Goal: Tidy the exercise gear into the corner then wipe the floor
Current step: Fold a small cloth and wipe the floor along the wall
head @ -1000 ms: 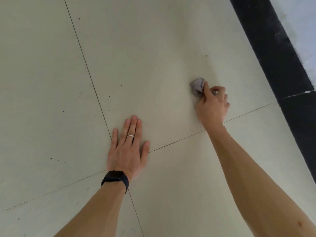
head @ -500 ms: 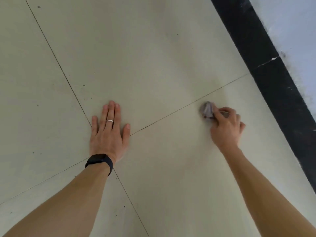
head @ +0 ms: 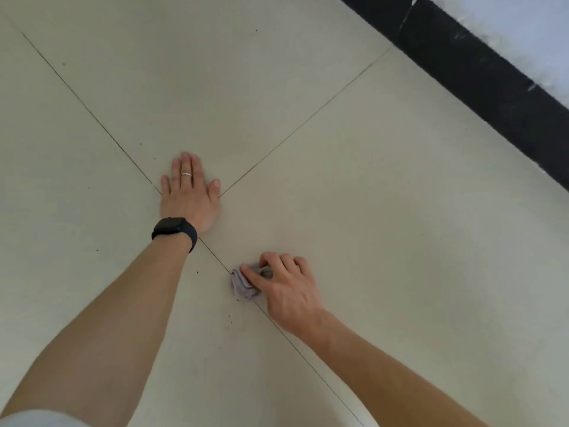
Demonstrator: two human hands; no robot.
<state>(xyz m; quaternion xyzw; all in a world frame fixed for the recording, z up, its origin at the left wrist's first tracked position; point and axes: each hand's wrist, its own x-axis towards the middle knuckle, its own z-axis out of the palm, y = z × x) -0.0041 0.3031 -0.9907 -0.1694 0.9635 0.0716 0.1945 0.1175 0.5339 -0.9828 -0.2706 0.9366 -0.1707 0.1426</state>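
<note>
My right hand (head: 284, 286) grips a small crumpled grey cloth (head: 241, 285) and holds it down on the pale tiled floor (head: 385, 211), right on a grout line. My left hand (head: 187, 192) lies flat on the floor with fingers straight, palm down over the crossing of the tile joints, a ring on one finger and a black watch on the wrist. The cloth sits below and to the right of that left hand. No exercise gear is in view.
A black skirting strip (head: 492, 78) runs diagonally along the upper right, with a pale wall (head: 529, 29) above it. Small dark specks (head: 229, 317) dot the tiles near the cloth.
My right hand has dragged the cloth from near the skirting back toward me and leftward, across a tile joint. My left hand has stayed flat on the same spot.
</note>
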